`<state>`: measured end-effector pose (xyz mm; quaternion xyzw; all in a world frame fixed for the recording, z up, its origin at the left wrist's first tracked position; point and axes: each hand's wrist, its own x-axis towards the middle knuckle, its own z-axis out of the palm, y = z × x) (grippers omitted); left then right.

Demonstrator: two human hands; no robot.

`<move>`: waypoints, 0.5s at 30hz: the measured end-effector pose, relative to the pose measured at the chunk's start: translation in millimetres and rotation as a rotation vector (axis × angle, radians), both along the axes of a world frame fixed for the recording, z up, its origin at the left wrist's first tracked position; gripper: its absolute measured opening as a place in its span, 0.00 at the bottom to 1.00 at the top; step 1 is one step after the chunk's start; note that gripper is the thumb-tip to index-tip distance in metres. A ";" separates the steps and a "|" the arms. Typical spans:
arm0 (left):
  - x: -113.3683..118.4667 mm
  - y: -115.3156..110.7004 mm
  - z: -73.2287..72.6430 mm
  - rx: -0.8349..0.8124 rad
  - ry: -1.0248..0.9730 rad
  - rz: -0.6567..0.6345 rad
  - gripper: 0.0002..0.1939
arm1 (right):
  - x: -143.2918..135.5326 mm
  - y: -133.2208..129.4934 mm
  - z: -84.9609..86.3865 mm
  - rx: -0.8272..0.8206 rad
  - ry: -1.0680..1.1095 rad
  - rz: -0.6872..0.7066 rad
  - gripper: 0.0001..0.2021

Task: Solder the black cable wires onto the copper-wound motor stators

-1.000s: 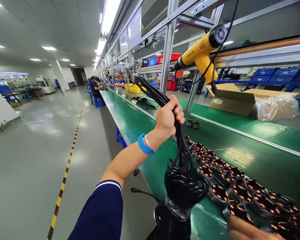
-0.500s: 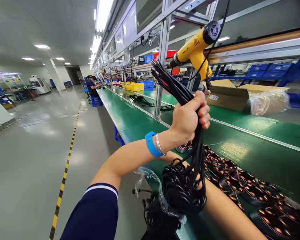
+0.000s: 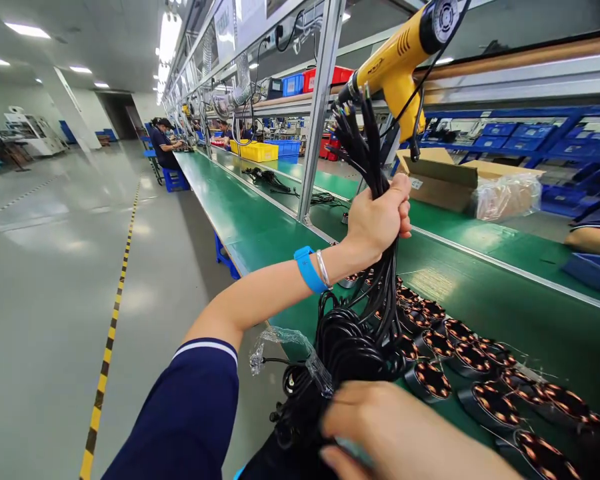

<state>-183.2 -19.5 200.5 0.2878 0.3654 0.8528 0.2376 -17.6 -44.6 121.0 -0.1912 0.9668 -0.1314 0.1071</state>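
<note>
Of the two hands, the left hand [image 3: 379,223] is clenched around a bundle of black cables [image 3: 353,343], whose bared ends fan upward above the fist; the looped part hangs below, at the near edge of the green desk [image 3: 260,237]; the right hand [image 3: 380,427] is blurred beside the lower loops, and whether it grips anything I cannot tell; clear plastic wrap [image 3: 287,335] lies against the loops; copper-wound rings [image 3: 473,359] stand on the desk to the right.
</note>
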 end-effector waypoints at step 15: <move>-51.9 -85.5 5.3 -0.096 0.003 0.226 0.19 | -25.3 -46.5 -25.6 -0.163 0.170 0.060 0.10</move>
